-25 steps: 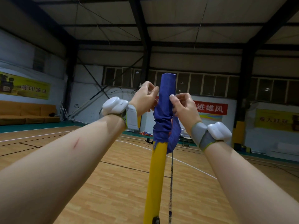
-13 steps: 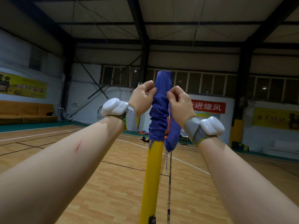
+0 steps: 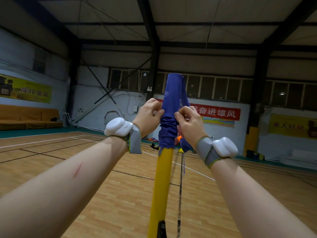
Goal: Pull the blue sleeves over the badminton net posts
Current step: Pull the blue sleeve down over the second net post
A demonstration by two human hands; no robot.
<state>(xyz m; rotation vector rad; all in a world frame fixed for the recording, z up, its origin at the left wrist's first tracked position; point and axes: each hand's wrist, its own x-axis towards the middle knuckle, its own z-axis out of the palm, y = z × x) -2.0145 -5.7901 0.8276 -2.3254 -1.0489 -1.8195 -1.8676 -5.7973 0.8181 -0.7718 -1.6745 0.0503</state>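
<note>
both hands pinching the sleeve point(image 3: 171, 100) bunched on top of the yellow post point(image 3: 161, 182), left hand point(image 3: 149, 115) one side, right hand point(image 3: 189, 122) the other.

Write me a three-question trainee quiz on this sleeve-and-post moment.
1. True or false: the blue sleeve already covers the whole yellow post.
2. Where do the left hand and right hand pinch the sleeve? A) at its top end B) on opposite sides, just above the bunched fabric C) at its frayed bottom hem
3. Fill in: the wrist device on the left arm is coloured ___.
Key: 1 false; 2 B; 3 white.
</note>
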